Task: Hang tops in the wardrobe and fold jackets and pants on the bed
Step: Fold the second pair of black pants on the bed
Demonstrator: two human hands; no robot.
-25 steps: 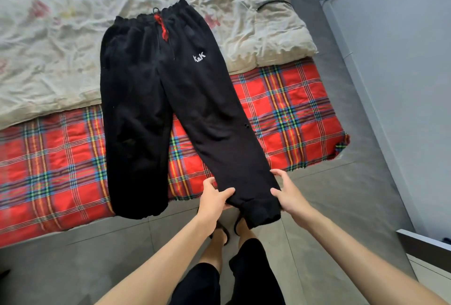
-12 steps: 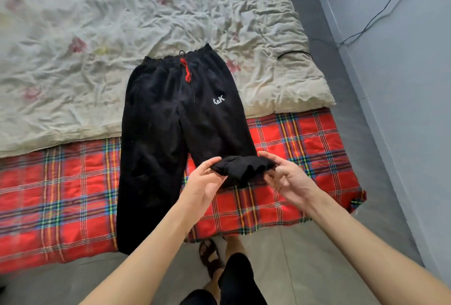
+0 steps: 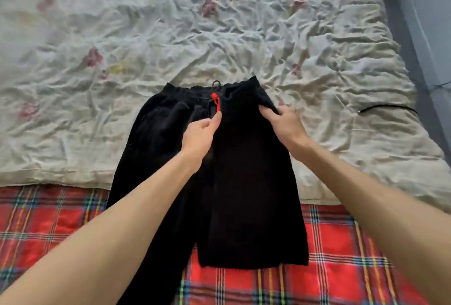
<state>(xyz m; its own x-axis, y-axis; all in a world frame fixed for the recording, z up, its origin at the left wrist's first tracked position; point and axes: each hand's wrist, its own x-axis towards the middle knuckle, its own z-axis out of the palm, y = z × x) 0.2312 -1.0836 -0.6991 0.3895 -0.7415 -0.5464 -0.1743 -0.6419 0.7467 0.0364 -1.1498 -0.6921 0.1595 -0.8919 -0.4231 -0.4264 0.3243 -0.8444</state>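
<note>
Black pants (image 3: 251, 182) on bed (image 3: 170, 36): one leg doubled up to waistband. Left hand (image 3: 199, 135), right hand (image 3: 285, 121) fingers pinch cuff corners. Align cuff with waistband, flatten before release.

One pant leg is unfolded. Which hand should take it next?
Left, probably. The left hand pinches the pants at their middle, right beside the unfolded leg on its own side. The right hand grips the far edge and would have to cross over.

Arms outstretched, left hand (image 3: 199, 137) and right hand (image 3: 285, 121) with fingers curled
</note>
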